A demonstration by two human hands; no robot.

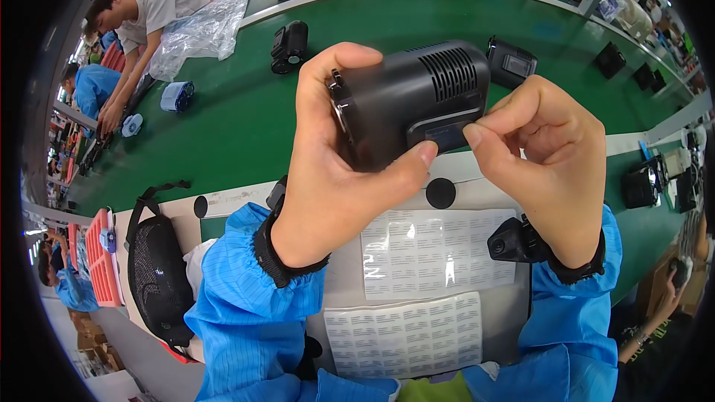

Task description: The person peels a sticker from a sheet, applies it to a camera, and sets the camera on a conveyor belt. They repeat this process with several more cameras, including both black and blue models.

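Note:
My left hand (350,171) is wrapped round a black plastic device housing (387,97), rounded, with a row of vent slots at one end. Its thumb presses beside a raised flat panel where a small dark label-like patch (447,134) shows. At that panel's right edge, my right hand (547,156) has thumb and index finger pinched together; what they grip is too small to make out. Below both hands lie two sheets of printed labels, an upper sheet (439,253) and a lower sheet (406,335).
Similar black devices stand on the green bench, one at left (289,46), another behind my right hand (511,62). A blue part (177,96) sits farther left. A black mesh case (159,275) lies by my left sleeve. Co-workers are around the bench.

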